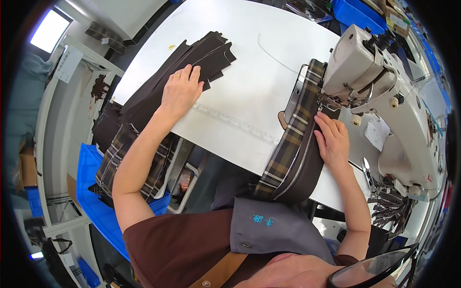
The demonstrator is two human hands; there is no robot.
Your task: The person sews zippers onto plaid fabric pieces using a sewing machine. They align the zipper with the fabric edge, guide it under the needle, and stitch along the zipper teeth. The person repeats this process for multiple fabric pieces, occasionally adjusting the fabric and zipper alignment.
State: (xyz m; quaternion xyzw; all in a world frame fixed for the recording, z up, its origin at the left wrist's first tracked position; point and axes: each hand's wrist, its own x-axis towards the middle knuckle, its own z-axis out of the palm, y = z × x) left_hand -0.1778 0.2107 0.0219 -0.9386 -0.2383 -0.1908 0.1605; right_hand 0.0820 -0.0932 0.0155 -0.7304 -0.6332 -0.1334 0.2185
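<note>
My left hand (182, 91) lies on a fanned stack of dark brown fabric pieces (149, 89), its fingers stretched out over the top pieces. One finger carries a ring. At the sewing machine (357, 62), my right hand (334, 140) rests flat on a dark brown fabric panel (307, 175) just below the needle area. Along that panel runs a metal zipper (298, 168), with brown plaid fabric (288, 144) on its left side. The far end of the panel reaches under the presser foot, where the machine head partly hides it. The near end hangs over the table edge toward my lap.
The white table (230, 91) has a printed ruler (235, 125). A phone-like object (294, 103) lies partly under the plaid. Scissors (369, 173) and fabric scraps (391, 209) sit right of my right arm. A blue bin (89, 177) holding plaid fabric stands below left.
</note>
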